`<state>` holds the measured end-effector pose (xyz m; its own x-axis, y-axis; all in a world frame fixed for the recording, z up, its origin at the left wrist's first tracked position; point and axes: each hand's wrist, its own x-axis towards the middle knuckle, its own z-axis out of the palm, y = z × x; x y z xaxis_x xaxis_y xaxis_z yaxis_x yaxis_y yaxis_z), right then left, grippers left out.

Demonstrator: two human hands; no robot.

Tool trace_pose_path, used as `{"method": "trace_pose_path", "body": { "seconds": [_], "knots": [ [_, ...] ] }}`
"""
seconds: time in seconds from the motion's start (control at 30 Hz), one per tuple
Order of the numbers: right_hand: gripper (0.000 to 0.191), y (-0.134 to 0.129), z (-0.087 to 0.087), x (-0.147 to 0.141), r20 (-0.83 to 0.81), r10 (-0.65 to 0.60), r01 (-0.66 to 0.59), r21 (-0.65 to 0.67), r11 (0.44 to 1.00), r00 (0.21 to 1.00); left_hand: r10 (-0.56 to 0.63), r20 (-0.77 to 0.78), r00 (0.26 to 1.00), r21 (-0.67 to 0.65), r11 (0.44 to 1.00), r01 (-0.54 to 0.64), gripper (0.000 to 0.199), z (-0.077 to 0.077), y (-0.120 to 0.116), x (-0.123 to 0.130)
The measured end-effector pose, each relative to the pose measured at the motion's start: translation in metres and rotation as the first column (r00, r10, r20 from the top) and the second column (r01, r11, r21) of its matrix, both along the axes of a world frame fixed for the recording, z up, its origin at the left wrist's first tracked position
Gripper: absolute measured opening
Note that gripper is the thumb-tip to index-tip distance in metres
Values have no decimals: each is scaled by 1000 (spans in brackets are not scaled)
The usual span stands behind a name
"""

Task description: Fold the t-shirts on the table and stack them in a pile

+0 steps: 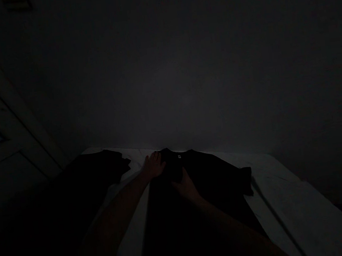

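Observation:
A black T-shirt [216,172] lies spread on a white-covered surface, its neckline at the far side and a small pale label [179,157] inside the collar. My left hand [155,165] rests flat on the shirt's left shoulder, fingers stretched towards the wall. On the upper chest, below the collar, my right hand [186,186] touches the cloth with thumb and a finger spread apart. Its other fingers are lost in the dark. The right sleeve [246,181] lies out to the side; the left sleeve is not visible beside my left hand.
Another dark garment [101,169] lies to the left on the white cover [291,192]. A grey wall [176,69] rises directly behind the surface. A panelled door [10,135] stands at the left. The whole room is very dim.

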<state>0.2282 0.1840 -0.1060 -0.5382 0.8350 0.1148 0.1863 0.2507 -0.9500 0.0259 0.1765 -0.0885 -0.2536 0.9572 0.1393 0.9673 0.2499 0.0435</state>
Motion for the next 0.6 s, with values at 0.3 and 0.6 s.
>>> {"method": "trace_pose_path", "body": {
  "seconds": [0.3,0.6],
  "knots": [
    [58,18,40,39,513,-118,-33,275,961,850,18,22,1000,100,995,-20,55,12,-11,4],
    [25,62,67,5,743,-209,-135,374,918,636,-120,10,993,76,990,119,58,-8,-62,40]
  ]
}}
